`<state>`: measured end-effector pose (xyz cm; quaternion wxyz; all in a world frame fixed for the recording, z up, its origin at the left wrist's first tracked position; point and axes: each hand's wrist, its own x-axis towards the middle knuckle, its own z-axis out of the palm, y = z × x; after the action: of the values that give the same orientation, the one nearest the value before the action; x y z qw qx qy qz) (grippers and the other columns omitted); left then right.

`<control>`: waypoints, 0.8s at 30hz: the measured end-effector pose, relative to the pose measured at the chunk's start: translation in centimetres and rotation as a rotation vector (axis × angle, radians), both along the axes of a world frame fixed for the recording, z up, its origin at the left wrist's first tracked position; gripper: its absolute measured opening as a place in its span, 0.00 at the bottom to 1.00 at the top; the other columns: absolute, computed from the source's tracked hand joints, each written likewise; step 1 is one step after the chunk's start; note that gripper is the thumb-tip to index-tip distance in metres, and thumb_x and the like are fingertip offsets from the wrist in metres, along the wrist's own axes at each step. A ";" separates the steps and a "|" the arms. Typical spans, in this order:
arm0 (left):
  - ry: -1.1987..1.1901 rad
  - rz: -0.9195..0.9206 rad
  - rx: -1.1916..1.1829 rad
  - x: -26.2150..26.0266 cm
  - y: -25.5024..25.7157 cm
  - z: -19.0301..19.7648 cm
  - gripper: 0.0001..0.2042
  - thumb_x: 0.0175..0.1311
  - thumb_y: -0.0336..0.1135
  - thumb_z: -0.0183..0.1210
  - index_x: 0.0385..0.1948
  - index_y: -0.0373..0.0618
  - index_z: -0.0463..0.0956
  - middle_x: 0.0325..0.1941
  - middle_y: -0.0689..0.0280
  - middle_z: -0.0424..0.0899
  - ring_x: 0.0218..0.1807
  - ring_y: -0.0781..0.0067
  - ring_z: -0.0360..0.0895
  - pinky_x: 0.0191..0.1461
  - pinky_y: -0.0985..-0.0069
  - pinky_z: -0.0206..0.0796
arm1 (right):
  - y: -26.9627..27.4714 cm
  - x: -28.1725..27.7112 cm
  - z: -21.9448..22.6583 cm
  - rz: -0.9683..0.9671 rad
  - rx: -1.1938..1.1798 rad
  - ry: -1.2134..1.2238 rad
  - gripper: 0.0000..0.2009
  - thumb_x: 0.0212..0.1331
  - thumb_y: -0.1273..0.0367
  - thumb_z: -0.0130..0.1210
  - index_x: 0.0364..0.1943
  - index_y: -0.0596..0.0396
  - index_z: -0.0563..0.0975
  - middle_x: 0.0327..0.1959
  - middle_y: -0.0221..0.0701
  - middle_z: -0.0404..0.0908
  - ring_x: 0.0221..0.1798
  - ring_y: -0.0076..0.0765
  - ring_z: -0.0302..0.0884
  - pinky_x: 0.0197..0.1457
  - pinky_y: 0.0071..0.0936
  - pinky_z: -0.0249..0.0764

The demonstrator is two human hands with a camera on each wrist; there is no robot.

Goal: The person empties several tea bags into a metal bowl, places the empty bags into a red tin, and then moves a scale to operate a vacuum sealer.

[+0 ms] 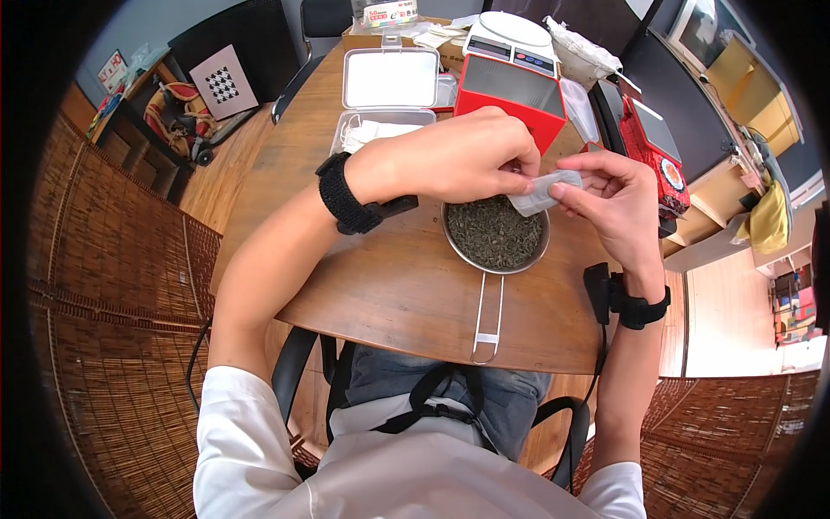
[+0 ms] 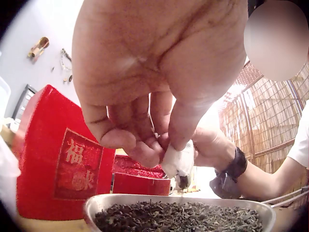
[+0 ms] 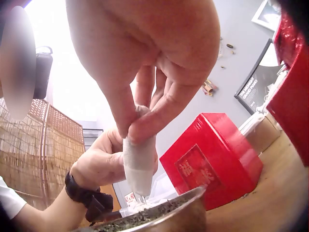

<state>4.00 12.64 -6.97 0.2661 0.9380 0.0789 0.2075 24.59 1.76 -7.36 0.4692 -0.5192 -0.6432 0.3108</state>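
A small white pouch [image 1: 534, 195] is pinched between both hands over a round metal pan [image 1: 450, 246] full of dark dried leaves [image 1: 497, 232]. My left hand [image 1: 471, 156] holds one side of it with thumb and fingers; my right hand [image 1: 616, 201] pinches the other. In the left wrist view the pouch [image 2: 178, 162] shows something dark at its lower end, just above the leaves [image 2: 178, 217]. The right wrist view has the pouch [image 3: 139, 166] hanging below the right thumb and fingertips, with the left hand [image 3: 99, 162] behind it. The pan's wire handle [image 1: 487, 316] points toward the person.
Behind the hands stands an open red box [image 1: 545, 121], with a white scale [image 1: 510, 39] beyond it. An open clear case [image 1: 389, 78] holds white pieces at its left. Red packaging [image 1: 648, 147] lies at the right edge of the wooden table [image 1: 372, 294].
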 end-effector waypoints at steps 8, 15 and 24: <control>0.019 0.026 0.062 0.0 0.1 -0.1 0.09 0.62 0.33 0.63 0.32 0.33 0.82 0.29 0.55 0.81 0.36 0.57 0.79 0.47 0.65 0.69 | 0.3 0.1 -0.4 -0.018 0.030 0.001 0.10 0.55 0.78 0.68 0.41 0.66 0.83 0.30 0.31 0.87 0.28 0.15 0.81 0.32 0.13 0.77; 0.050 0.036 0.039 0.1 0.1 0.0 0.10 0.64 0.33 0.62 0.32 0.33 0.81 0.29 0.55 0.81 0.36 0.56 0.79 0.48 0.64 0.69 | 0.2 -0.6 -0.5 -0.090 0.052 0.002 0.09 0.54 0.76 0.71 0.37 0.66 0.83 0.29 0.31 0.86 0.29 0.16 0.81 0.31 0.12 0.77; -0.069 0.082 0.069 0.2 0.3 -0.3 0.13 0.68 0.37 0.59 0.32 0.33 0.81 0.28 0.54 0.81 0.32 0.58 0.78 0.40 0.66 0.69 | 1.0 -0.6 -1.6 -0.141 0.172 -0.122 0.12 0.50 0.73 0.74 0.34 0.62 0.82 0.26 0.25 0.83 0.26 0.10 0.75 0.29 0.10 0.72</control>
<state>4.15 12.97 -7.23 0.2272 0.9349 0.1008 0.2531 24.00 2.75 -8.94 0.4926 -0.5388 -0.6569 0.1886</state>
